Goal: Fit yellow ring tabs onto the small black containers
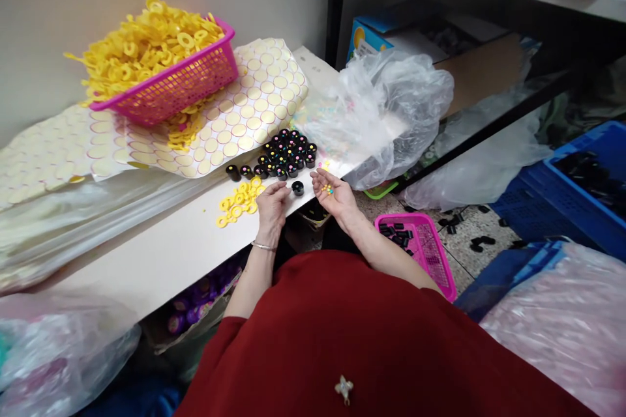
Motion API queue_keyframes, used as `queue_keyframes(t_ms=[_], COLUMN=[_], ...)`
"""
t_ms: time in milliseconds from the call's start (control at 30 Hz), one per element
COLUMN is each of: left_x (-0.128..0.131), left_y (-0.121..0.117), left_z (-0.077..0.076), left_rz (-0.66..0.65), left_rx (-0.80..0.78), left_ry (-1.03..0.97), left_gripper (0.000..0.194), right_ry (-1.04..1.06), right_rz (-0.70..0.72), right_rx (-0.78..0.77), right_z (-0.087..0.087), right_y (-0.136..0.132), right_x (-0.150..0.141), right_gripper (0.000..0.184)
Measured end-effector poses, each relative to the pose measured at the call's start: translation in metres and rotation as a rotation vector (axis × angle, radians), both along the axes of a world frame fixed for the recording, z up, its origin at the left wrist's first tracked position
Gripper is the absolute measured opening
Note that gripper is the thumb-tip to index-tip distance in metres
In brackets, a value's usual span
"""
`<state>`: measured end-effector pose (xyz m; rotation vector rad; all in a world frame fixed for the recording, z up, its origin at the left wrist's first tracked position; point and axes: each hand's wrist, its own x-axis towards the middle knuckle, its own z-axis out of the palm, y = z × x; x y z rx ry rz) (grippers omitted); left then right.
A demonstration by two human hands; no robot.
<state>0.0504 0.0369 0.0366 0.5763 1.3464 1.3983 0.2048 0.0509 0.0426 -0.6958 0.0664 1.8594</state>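
Observation:
A single black round cap [298, 188] stands at the front edge of the white bench [161, 247], its hollow side up. Just left of it is my left hand [274, 203], thumb and fingertips pressed together; whatever they may hold is too small to make out. My right hand [340, 199] is turned palm up and cupped, with several small coloured beads [327, 189] lying in it. Beyond both hands, a cluster of black caps [283, 153] stands packed together, pink, yellow and blue dots showing in them. Loose yellow rings [239, 201] lie left of my left hand.
A pink basket [195, 78] heaped with yellow ring pieces rests on sticker sheets [264, 91]. Clear plastic bags [396, 104] bulge at the bench's right end. On the floor are a pink tray [433, 247] with black pieces and a blue crate [538, 189].

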Motion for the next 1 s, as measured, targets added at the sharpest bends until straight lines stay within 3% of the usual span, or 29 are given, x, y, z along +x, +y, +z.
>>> queue_keyframes(t_ms=[233, 400, 500, 600, 700, 833, 933, 1000], left_x=[0.005, 0.006, 0.006, 0.005, 0.006, 0.004, 0.0, -0.002], left_y=[0.001, 0.002, 0.001, 0.003, 0.007, 0.014, 0.019, 0.022], left_z=[-0.021, -0.027, -0.025, -0.026, -0.028, -0.03, -0.032, -0.032], left_rz=[-0.098, -0.182, -0.191, -0.124, -0.1, -0.192, -0.235, -0.243], left_rx=[0.041, 0.164, 0.22, 0.288, 0.373, 0.411, 0.348, 0.315], left_ry=[0.575, 0.853, 0.946, 0.935, 0.911, 0.904, 0.863, 0.841], left_gripper=[0.051, 0.027, 0.017, 0.021, 0.024, 0.025, 0.025, 0.027], right_ry=[-0.01, -0.077, -0.04, -0.038, -0.162, -0.569, -1.245, -1.762], right_rz=[-0.001, 0.042, 0.068, 0.107, 0.053, -0.204, -0.37, -0.25], right_rx=[-0.112, -0.077, -0.034, 0.009, 0.073, 0.191, 0.145, 0.076], right_z=[-0.01, -0.012, -0.007, 0.004, 0.017, 0.03, 0.041, 0.049], right_y=[-0.002, 0.001, 0.012, 0.026, 0.043, 0.078, 0.111, 0.128], right_x=[0.006, 0.001, 0.003, 0.012, 0.026, 0.06, 0.103, 0.13], right_gripper=[0.023, 0.015, 0.017, 0.022, 0.02, 0.006, 0.015, 0.025])
